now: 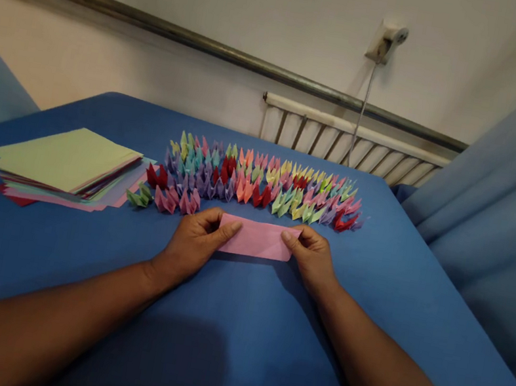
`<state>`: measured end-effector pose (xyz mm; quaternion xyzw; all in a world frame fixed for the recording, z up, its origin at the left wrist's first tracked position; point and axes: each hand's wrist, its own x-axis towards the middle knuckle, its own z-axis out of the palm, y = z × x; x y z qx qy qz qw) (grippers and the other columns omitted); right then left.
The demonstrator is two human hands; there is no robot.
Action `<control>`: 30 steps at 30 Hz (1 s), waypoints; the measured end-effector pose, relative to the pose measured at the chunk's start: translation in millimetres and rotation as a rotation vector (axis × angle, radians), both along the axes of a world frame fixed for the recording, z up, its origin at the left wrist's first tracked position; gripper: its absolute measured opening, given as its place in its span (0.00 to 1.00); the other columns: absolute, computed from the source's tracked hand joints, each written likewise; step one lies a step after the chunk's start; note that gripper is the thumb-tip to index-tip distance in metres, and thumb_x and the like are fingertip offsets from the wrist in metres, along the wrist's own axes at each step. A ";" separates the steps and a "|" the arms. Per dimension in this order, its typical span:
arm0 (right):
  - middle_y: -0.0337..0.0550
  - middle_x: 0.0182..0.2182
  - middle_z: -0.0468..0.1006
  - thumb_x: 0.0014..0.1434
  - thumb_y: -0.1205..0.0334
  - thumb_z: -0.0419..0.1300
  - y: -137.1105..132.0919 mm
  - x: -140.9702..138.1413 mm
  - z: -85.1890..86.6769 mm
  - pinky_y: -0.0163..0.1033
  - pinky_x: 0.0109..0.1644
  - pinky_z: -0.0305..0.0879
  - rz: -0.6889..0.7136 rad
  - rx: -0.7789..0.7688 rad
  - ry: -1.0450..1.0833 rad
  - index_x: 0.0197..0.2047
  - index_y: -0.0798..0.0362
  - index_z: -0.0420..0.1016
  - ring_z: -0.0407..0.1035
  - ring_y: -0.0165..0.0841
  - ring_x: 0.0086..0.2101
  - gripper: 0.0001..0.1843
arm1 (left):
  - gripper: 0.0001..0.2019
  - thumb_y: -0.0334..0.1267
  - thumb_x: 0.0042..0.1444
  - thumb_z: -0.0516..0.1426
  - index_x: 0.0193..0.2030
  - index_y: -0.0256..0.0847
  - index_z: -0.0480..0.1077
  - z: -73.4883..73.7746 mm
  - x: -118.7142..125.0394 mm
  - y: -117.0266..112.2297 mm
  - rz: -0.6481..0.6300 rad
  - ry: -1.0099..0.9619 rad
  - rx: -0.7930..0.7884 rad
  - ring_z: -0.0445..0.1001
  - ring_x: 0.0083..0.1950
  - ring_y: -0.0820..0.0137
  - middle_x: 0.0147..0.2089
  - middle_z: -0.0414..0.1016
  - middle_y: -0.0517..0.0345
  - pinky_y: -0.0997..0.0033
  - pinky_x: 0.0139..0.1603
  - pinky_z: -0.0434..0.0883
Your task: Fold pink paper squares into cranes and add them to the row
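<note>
Left hand: the left hand (pixel 194 242) lies on the surface (pixel 233 335), its thumb and fingers pinching the left end of the pink paper (pixel 257 238), with the thumb on top.
Right hand: the right hand (pixel 311 259) pinches the right end of the same paper, its fingers curled at the paper's edge.
Pink paper: a folded strip, long side running left to right, flat on the surface about midway between its left and right edges, between the two hands and just in front of the folded pieces.
Folded pieces: many small folded paper pieces (pixel 259 183) in red, pink, purple, green, yellow and teal stand in packed rows toward the far edge of the surface.
Paper stack: a stack of coloured sheets (pixel 67 166), a pale green sheet on top, lies near the left edge, just beside the folded pieces.
Surface: covered in blue cloth.
Beyond: a radiator (pixel 347 142) against the wall behind the far edge.
</note>
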<state>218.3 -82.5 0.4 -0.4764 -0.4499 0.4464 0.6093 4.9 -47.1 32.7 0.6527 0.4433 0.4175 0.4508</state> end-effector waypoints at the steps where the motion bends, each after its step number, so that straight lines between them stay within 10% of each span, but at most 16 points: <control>1: 0.32 0.21 0.69 0.46 0.50 0.69 0.3 -0.5 -0.4 0.34 0.31 0.58 -0.006 -0.002 0.003 0.25 0.53 0.71 0.60 0.26 0.24 0.17 | 0.16 0.50 0.53 0.60 0.26 0.38 0.68 -1.2 -0.2 0.9 0.003 0.010 0.011 0.62 0.28 0.74 0.26 0.66 0.64 0.74 0.29 0.60; 7: 0.31 0.19 0.66 0.45 0.45 0.65 11.8 2.6 -19.7 0.34 0.27 0.56 -0.093 -0.142 -0.173 0.24 0.51 0.65 0.58 0.27 0.21 0.20 | 0.18 0.50 0.55 0.57 0.23 0.41 0.60 -17.6 4.3 18.8 0.021 0.273 0.117 0.60 0.25 0.73 0.22 0.60 0.66 0.73 0.26 0.57; 13: 0.37 0.24 0.72 0.57 0.56 0.58 21.4 8.4 -21.1 0.36 0.32 0.58 -0.199 -0.197 -0.936 0.32 0.51 0.71 0.65 0.32 0.27 0.08 | 0.15 0.47 0.59 0.53 0.25 0.42 0.62 -24.7 13.5 34.0 -0.009 0.768 0.302 0.65 0.26 0.69 0.23 0.65 0.62 0.70 0.27 0.54; 19: 0.56 0.57 0.71 0.60 0.68 0.55 10.5 -10.5 -4.2 0.48 0.56 0.60 -0.198 -0.062 -1.347 0.60 0.56 0.67 0.65 0.45 0.55 0.24 | 0.11 0.44 0.60 0.52 0.31 0.41 0.68 -20.9 18.3 31.1 -0.014 1.007 0.435 0.72 0.34 0.61 0.30 0.74 0.54 0.65 0.33 0.60; 26: 0.57 0.67 0.58 0.69 0.53 0.48 -18.0 -29.0 -8.2 0.49 0.68 0.49 0.353 0.120 -1.413 0.68 0.62 0.59 0.52 0.45 0.66 0.30 | 0.10 0.43 0.59 0.54 0.39 0.38 0.71 -22.1 16.1 36.6 -0.009 0.993 0.401 0.75 0.41 0.57 0.37 0.78 0.49 0.59 0.42 0.68; 30: 0.61 0.70 0.50 0.66 0.43 0.49 -28.2 -29.3 -4.0 0.56 0.69 0.45 0.395 0.096 -1.390 0.70 0.62 0.53 0.43 0.50 0.68 0.39 | 0.24 0.37 0.59 0.52 0.62 0.33 0.61 -22.9 14.6 20.0 -0.025 0.814 0.590 0.62 0.66 0.54 0.65 0.65 0.40 0.52 0.64 0.60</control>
